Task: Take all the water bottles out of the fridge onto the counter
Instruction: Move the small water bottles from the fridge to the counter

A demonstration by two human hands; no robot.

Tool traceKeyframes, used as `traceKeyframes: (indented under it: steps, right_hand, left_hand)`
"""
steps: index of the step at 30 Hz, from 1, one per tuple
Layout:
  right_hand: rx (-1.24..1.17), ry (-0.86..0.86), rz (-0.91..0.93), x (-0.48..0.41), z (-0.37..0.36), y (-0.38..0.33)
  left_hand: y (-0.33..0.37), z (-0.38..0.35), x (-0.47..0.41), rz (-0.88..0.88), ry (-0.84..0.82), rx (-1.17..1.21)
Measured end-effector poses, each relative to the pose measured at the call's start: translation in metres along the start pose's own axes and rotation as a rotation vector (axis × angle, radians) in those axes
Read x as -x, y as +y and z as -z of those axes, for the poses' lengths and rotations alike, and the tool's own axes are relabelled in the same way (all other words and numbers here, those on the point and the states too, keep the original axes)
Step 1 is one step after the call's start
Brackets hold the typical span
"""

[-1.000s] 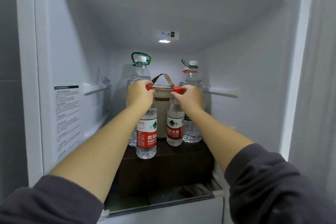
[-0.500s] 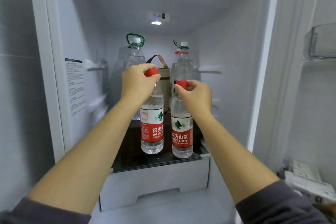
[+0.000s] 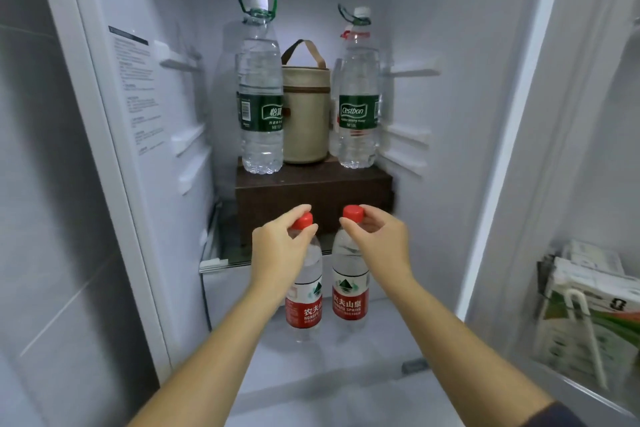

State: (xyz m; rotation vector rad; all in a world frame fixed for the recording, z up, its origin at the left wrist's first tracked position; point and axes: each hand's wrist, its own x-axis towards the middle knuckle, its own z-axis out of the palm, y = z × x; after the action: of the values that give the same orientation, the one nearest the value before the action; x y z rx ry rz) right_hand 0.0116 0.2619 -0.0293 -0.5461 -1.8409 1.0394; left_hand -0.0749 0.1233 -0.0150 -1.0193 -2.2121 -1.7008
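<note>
My left hand grips the neck of a small red-capped, red-labelled water bottle. My right hand grips the neck of a second, matching bottle. Both bottles hang upright in front of the open fridge, below and clear of its shelf edge. Deeper inside, two large green-labelled bottles stand on a dark brown box: the left large bottle has a green carry handle, the right large bottle reads Cestbon.
A beige cylindrical bag with a strap handle stands between the two large bottles. The fridge's glass shelf edge sits just left of my hands. The door rack on the right holds cartons behind a white rail.
Both hands have drawn the two small bottles out from the shelf, toward me and downward. The view has pulled back, so the large bottles and the bag now show in full.
</note>
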Motion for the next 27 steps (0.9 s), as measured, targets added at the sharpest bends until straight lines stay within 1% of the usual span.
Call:
traceKeyframes:
  steps: [3,7,18,22,27]
  right_hand:
    - [0.022,-0.002,-0.020,0.010,-0.005,0.009]
    - [-0.012,0.003,-0.052,0.013,-0.010,0.021]
    - [-0.017,0.017,-0.075,0.013,-0.023,0.050]
    - [-0.028,-0.056,-0.099,0.017,-0.020,0.061]
    - [-0.089,-0.149,-0.191,0.038,-0.013,0.082]
  left_hand:
    - [-0.020,-0.009,0.010,0.053,-0.014,0.009]
    - [-0.037,-0.017,0.015,0.094,0.007,0.038]
    - [-0.057,-0.025,0.008,0.041,0.004,0.031]
    - [-0.068,-0.026,0.012,0.040,-0.012,0.091]
    - [-0.095,-0.026,0.034,0.142,-0.008,0.136]
